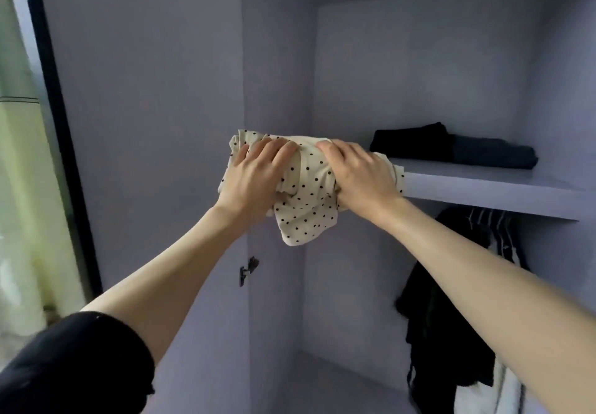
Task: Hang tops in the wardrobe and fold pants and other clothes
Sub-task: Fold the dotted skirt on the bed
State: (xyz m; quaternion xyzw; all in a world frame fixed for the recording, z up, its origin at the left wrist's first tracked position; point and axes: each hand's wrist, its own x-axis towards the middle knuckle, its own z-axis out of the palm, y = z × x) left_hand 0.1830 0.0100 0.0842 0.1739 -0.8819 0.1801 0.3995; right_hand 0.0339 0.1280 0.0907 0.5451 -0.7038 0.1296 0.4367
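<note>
A cream garment with black polka dots [306, 200] is bundled at the left end of the wardrobe shelf [483, 188], part of it hanging down below the shelf edge. My left hand [254, 178] grips its left side with fingers curled over the top. My right hand [358, 175] grips the right side, also curled over the cloth. Both arms reach up and forward. On the shelf to the right lie a folded black garment [412, 141] and a folded dark blue one [496, 155]. Below the shelf hang dark tops [451, 317].
The open wardrobe door [145, 123] stands to the left, with metal hinges [248, 271] on the inner wall. A dark window frame [58, 123] and pale curtain are at the far left. The wardrobe's left lower interior holds nothing visible.
</note>
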